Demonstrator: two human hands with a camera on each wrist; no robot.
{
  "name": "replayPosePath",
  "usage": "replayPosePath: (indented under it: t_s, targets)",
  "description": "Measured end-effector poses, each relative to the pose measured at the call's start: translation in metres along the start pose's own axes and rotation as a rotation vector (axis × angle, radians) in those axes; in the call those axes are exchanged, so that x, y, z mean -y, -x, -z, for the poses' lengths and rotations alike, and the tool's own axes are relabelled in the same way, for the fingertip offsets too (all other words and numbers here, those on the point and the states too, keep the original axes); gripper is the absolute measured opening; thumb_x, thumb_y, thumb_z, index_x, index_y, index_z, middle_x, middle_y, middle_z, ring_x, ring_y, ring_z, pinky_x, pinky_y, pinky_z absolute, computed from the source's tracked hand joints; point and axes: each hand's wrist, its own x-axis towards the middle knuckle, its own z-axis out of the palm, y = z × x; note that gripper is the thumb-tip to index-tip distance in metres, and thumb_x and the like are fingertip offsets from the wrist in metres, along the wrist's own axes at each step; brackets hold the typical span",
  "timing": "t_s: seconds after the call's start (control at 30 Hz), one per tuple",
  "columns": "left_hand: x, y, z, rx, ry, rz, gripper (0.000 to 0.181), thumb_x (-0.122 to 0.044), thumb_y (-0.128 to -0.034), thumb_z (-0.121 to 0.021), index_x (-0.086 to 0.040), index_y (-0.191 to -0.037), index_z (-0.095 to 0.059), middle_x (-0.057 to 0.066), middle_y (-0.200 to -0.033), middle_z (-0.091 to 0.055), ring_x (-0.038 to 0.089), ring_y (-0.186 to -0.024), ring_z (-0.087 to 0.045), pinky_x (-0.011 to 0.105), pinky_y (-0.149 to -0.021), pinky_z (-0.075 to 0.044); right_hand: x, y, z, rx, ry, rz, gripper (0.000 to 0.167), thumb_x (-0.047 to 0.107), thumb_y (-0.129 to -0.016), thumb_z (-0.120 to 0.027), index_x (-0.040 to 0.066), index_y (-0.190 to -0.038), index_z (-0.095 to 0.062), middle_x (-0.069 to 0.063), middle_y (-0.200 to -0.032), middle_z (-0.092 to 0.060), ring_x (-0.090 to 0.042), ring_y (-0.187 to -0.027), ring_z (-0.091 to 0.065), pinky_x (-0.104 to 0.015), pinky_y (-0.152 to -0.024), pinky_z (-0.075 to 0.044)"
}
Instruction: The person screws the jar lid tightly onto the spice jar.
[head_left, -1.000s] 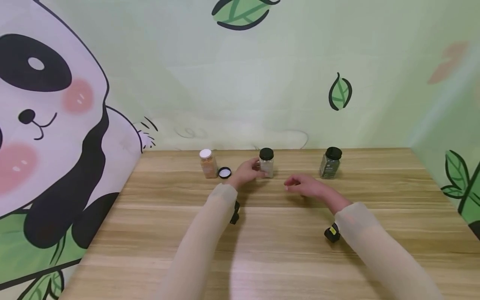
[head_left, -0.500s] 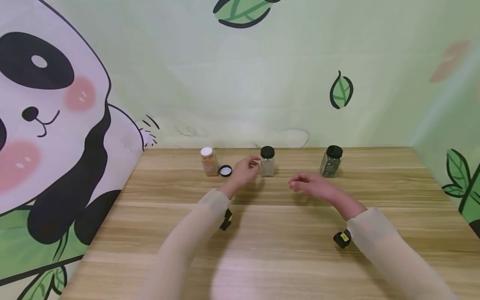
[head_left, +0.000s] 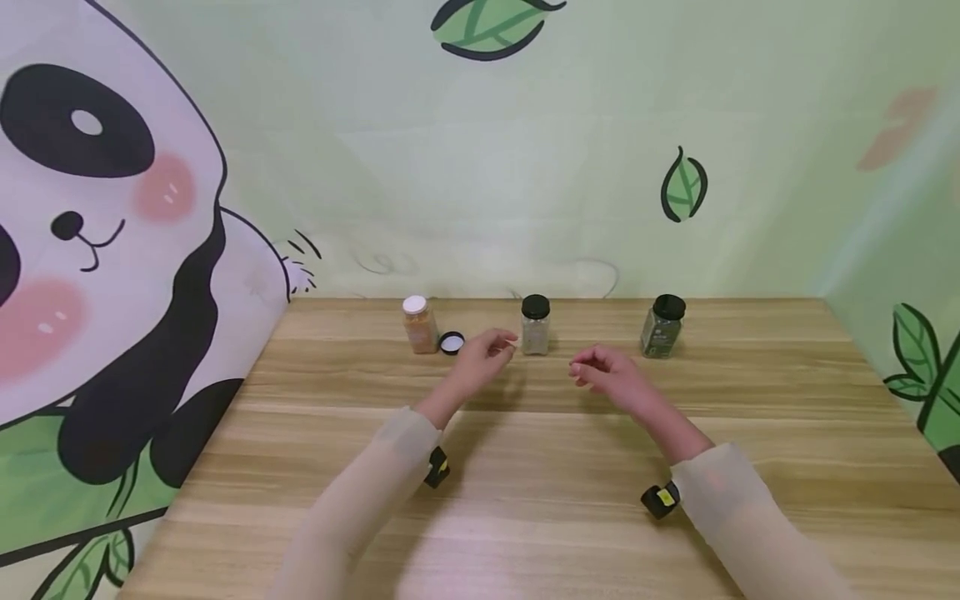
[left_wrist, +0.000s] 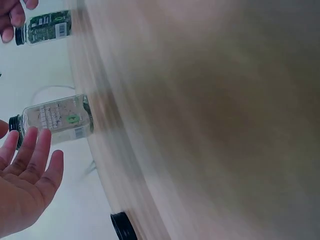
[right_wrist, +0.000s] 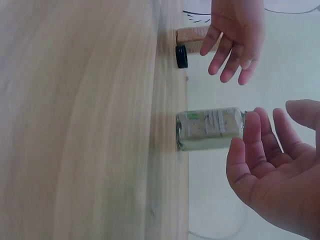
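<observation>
Hands empty, fingers loosely curved, near an upright clear jar with black lid, green-marked label.

Your sleeves: cream
Your middle jar: clear, black-topped
Your right jar: dark green, black-topped
Your left jar: orange, white-topped
Your loose cap: black, white inside
Your table: tan wood-grain
Your backdrop: pale green, panda-and-leaf print

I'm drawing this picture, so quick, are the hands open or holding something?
Left hand: open, fingers relaxed, holding nothing, near the middle jar.
Right hand: open, fingers loosely curled, holding nothing.
</observation>
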Motion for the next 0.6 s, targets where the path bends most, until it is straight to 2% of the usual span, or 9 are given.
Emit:
replayPosePath:
  t_s: [0.1, 0.33, 0.47, 0.6]
  targets:
    - [0.002, 0.013, 0.002, -0.015, -0.003, -0.022, 0.028, -0.011, -0.1014, -0.057, 0.002, -0.124, -0.067, 0.022, -0.114, -0.073, 0.035, -0.106, -0.068, 0.044, -0.094, -0.057, -0.003, 0.002, -0.008, -0.021, 0.003, 0.009, 0.034, 0.016, -0.106, -0.055, -0.011, -0.125, -0.057, -0.032, -0.118, -0.065, -0.008, -0.092, -0.063, -0.034, -0.086, -0.057]
    - [0.015, 0.038, 0.025, -0.019, 0.01, -0.018, 0.028, -0.008, -0.1012, -0.057, 0.004, -0.125, -0.065, 0.022, -0.118, -0.072, 0.037, -0.11, -0.067, 0.046, -0.096, -0.057, -0.004, -0.003, -0.023, -0.008, 0.015, 0.012, 0.033, 0.011, -0.104, -0.056, -0.011, -0.128, -0.057, -0.032, -0.12, -0.065, -0.012, -0.094, -0.064, -0.034, -0.086, -0.059]
    - [0.029, 0.046, 0.038, -0.027, -0.005, -0.045, 0.028, -0.005, -0.1003, -0.056, 0.007, -0.125, -0.064, 0.025, -0.118, -0.071, 0.039, -0.11, -0.068, 0.047, -0.097, -0.057, -0.003, -0.004, -0.024, 0.003, 0.059, 0.03, 0.035, 0.01, -0.103, -0.057, -0.01, -0.132, -0.057, -0.031, -0.123, -0.065, -0.02, -0.1, -0.067, -0.036, -0.088, -0.06]
    - [0.046, 0.054, 0.053, -0.056, 0.011, -0.039, 0.029, -0.004, -0.0994, -0.057, 0.01, -0.125, -0.062, 0.028, -0.12, -0.069, 0.042, -0.111, -0.067, 0.05, -0.098, -0.057, -0.003, -0.011, -0.028, 0.053, 0.089, 0.069, 0.038, 0.009, -0.101, -0.058, -0.011, -0.134, -0.056, -0.03, -0.123, -0.065, -0.031, -0.106, -0.067, -0.032, -0.087, -0.058]
